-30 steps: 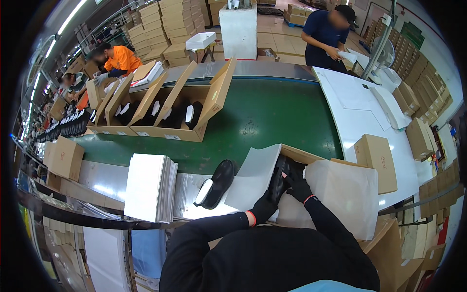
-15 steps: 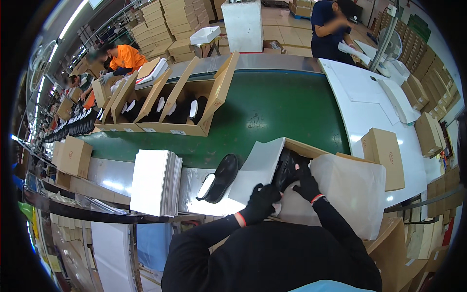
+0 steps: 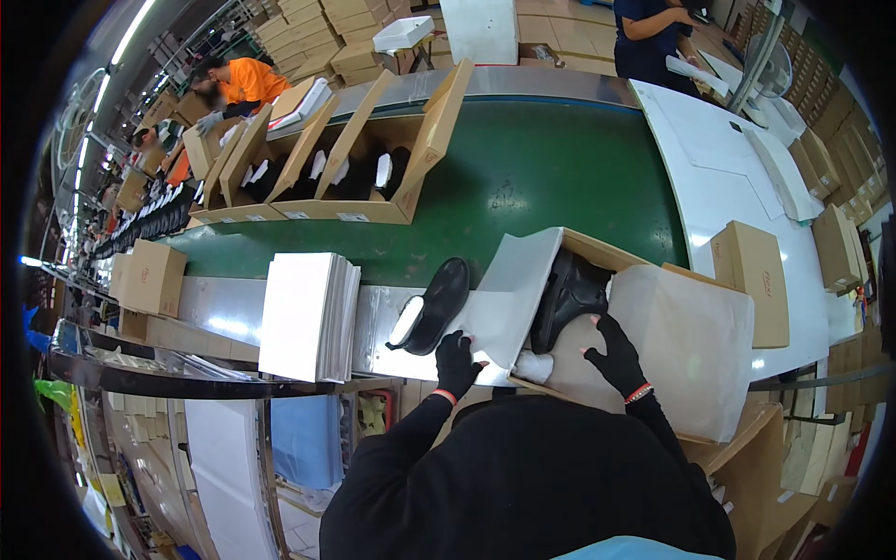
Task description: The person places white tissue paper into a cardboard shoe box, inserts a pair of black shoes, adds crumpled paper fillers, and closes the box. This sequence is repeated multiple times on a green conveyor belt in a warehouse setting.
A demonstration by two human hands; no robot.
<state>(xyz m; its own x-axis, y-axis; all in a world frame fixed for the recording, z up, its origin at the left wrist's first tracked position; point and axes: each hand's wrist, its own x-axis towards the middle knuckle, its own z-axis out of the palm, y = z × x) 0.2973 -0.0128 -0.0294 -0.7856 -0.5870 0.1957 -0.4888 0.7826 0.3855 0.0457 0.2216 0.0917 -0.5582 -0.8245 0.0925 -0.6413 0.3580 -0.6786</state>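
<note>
Black-gloved, with bare fingertips showing, my left hand (image 3: 457, 366) spreads its thumb and fingers wide just beside the heel end of the loose shoe (image 3: 443, 303); whether it touches that shoe, I cannot tell. The loose shoe is black, lies on the metal ledge (image 3: 374, 322) with its toe pointing away from me, and has a white insert (image 3: 406, 320) in its opening.

My right hand (image 3: 614, 357), gloved the same way, holds its thumb and forefinger well apart over the right paper flap (image 3: 691, 345), near the boxed shoe (image 3: 569, 299). That 2nd black shoe lies inside the brown shoebox (image 3: 602, 250), between the right paper flap and the left paper flap (image 3: 525, 266). A white wad (image 3: 533, 367) sits at the box's near end.

To my left stands a stack of white sheets (image 3: 301, 317). Beyond it, on the green belt (image 3: 560, 168), a row of brown boxes (image 3: 308, 213) stands with lids raised and dark shoes inside. On my right, 1 closed carton (image 3: 754, 285) stands on the white table (image 3: 807, 308).
</note>
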